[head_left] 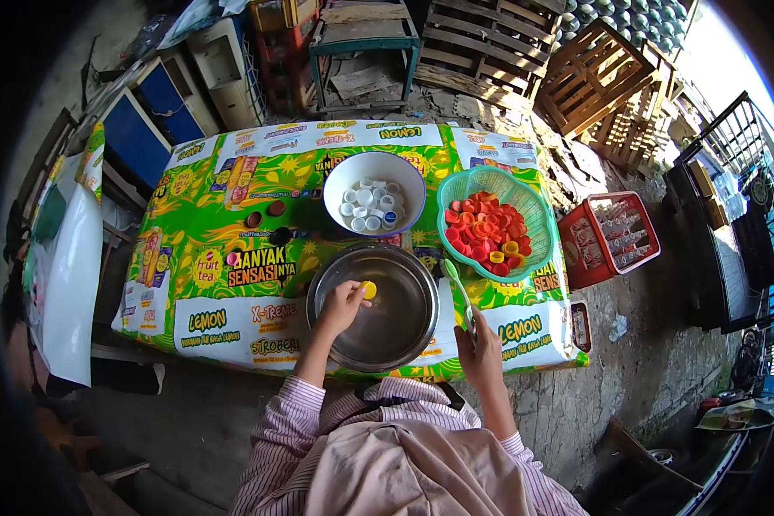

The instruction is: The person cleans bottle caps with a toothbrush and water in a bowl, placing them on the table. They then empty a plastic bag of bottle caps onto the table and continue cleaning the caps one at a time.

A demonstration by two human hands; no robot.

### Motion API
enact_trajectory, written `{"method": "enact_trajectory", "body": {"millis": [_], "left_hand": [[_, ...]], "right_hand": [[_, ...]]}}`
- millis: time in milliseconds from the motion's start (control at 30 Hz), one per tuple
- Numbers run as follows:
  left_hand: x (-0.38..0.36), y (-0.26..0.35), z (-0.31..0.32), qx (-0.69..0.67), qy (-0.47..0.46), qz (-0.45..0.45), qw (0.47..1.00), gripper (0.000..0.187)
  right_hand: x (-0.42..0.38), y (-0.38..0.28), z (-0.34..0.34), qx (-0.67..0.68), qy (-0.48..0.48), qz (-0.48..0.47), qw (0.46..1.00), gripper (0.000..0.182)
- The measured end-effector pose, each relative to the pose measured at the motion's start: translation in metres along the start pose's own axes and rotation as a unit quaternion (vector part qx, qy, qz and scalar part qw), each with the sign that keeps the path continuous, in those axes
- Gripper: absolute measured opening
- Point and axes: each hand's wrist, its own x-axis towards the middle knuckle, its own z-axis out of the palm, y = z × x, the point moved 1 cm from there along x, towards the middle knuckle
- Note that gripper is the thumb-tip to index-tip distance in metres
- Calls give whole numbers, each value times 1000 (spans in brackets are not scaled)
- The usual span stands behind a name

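Note:
My left hand pinches a yellow bottle cap over the steel bowl. In my right hand is a green and white brush, held upright to the right of the bowl. Behind the steel bowl, a white bowl holds white caps and one with blue. The green basket at the right contains red caps and a few yellow ones. Dark caps and a pink cap lie on the printed table cover.
A red crate of packed items stands beyond the table's right edge. Wooden pallets and a green-framed stand are behind the table. At the left are blue panels and a white sheet.

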Motion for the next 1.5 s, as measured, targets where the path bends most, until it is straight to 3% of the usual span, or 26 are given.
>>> {"method": "enact_trajectory", "body": {"millis": [33, 100, 133, 200, 267, 333, 467, 600, 667, 733, 800, 933, 1033, 1267, 1333, 1500], "left_hand": [[0, -3, -1, -121, -28, -34, 992, 21], [-4, -1, 0, -348, -78, -123, 926, 23], [-8, 3, -1, -348, -77, -123, 926, 23], [-16, 9, -1, -477, -128, -141, 858, 22], [-20, 8, 3, -497, -119, -158, 845, 22], [-27, 18, 2, -542, -121, -148, 818, 23], [-33, 27, -1, -534, -112, -148, 825, 24], [-30, 16, 2, -560, -126, -136, 807, 25], [-31, 15, 4, -564, -125, -128, 806, 26], [-30, 14, 7, -570, -117, -118, 805, 27], [-30, 12, 9, -574, -113, -111, 803, 27], [-29, 13, 12, -619, -131, -88, 769, 26], [-29, 14, 14, -590, -86, -81, 799, 25], [-29, 17, 15, -523, -69, 9, 850, 19], [-31, 22, 14, -470, -52, 26, 881, 17], [-36, 38, 10, -446, -49, 31, 893, 16]], "right_hand": [[-1, 1, 5, -4, -49, 30, 998, 42], [-3, -2, 17, 6, -68, 0, 998, 44], [-3, -8, 23, 14, -86, -29, 996, 47], [-6, -21, 31, 6, -177, 4, 984, 54], [-9, -32, 38, -51, -232, -18, 971, 57], [-8, -18, 47, -35, -191, -19, 981, 57], [-4, -14, 39, -6, -138, -22, 990, 57], [-9, -14, 42, 19, -176, -42, 983, 56], [-6, -7, 46, 73, -117, -20, 990, 54], [-5, -18, 42, 88, -123, -24, 988, 60], [-7, -27, 43, 114, -197, -17, 974, 58], [-5, -22, 46, 134, -155, 0, 979, 56], [-7, -30, 43, 104, -231, 7, 967, 56], [-2, -25, 42, 105, -180, -35, 977, 56], [1, -17, 41, 72, -179, 8, 981, 52], [5, -22, 32, 75, -186, 13, 980, 52]]}}
